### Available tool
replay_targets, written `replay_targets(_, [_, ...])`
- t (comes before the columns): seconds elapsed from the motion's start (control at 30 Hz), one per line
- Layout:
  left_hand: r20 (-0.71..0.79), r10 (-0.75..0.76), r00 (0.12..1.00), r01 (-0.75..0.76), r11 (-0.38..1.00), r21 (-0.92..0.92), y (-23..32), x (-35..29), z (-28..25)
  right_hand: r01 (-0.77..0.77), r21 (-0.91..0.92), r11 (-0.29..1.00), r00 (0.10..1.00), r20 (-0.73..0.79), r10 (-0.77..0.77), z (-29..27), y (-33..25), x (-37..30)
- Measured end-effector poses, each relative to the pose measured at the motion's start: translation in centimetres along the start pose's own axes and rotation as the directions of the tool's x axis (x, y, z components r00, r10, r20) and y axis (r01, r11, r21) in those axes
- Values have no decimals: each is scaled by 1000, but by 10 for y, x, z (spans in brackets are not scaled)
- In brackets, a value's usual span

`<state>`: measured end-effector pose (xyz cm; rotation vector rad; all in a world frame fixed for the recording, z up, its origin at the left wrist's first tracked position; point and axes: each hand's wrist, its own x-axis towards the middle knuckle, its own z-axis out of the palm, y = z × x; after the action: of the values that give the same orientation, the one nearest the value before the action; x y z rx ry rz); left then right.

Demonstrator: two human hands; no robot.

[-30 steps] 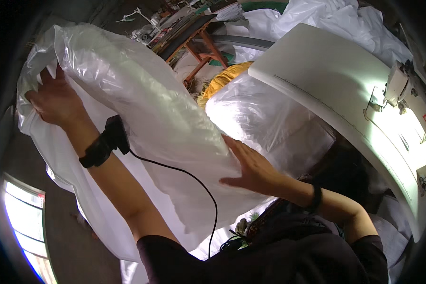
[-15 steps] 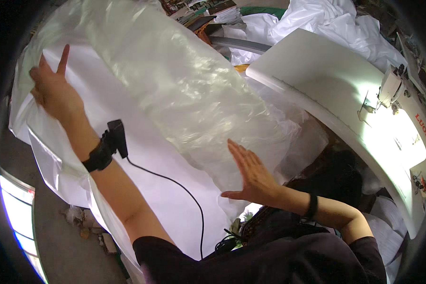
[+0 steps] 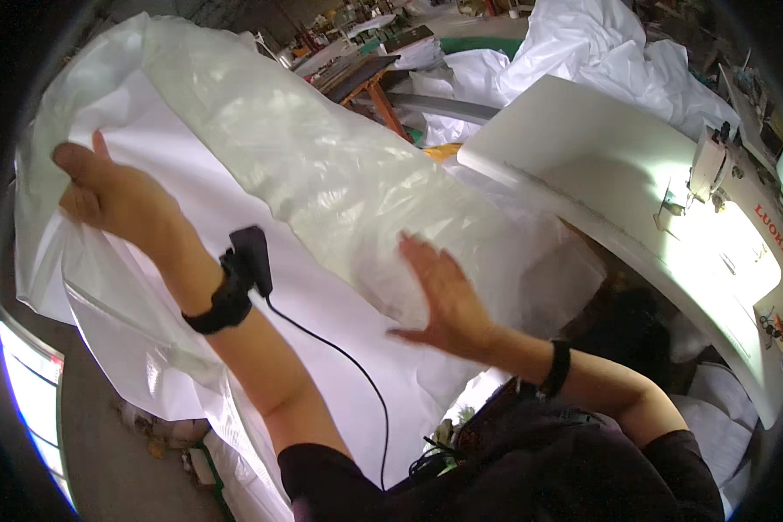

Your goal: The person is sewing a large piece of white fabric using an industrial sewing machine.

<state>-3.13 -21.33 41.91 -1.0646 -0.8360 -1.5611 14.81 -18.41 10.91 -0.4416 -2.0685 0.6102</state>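
A large white woven-looking sheet [image 3: 322, 348], with a translucent plastic film [image 3: 322, 165] along its far side, spreads in front of me from far left to near centre. At its left edge my left hand [image 3: 117, 191] is closed, fingers curled round the white material and thumb raised. My right hand [image 3: 448, 300] is open and slightly blurred, its fingers spread over the near right part of the film. Whether its palm touches the film I cannot tell. On my left wrist is a black strap with a small device [image 3: 250, 259] and a trailing cable.
To the right stands a white sewing machine table [image 3: 565, 130] with a lit sewing machine [image 3: 709, 170]. Crumpled white material [image 3: 574, 43] is heaped behind it. A dark-topped stand [image 3: 357, 78] is at the back. Small items lie on the floor [image 3: 104, 435] at lower left.
My left hand has come down and nearer, its fingers now curled on the sheet's edge. My right hand has shifted slightly left and away. The sheet's far end has dropped, revealing more background.
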Motion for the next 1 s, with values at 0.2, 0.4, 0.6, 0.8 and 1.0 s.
replay_targets(0.2, [7, 225, 974, -223, 963, 152, -10, 13, -21, -56, -459, 887, 997, 14, 70, 15, 38, 9])
replay_targets(0.4, [-23, 158, 987, -153, 979, 132, -53, 24, -81, -222, -336, 915, 956, -262, 136, -67, 127, -31])
replay_targets(0.6, [332, -219, 918, 186, 974, 130, -129, 26, -72, -321, -60, 945, 919, 223, 326, -238, 12, -81])
replay_targets(0.8, [689, -362, 628, 307, 929, 207, -258, -58, 60, -471, -340, 814, 838, -462, 292, -372, -39, -48])
replay_targets(1.0, [960, -278, 12, 339, 905, 258, -225, -223, 259, -511, -695, 505, 859, -405, 312, -338, 146, 24])
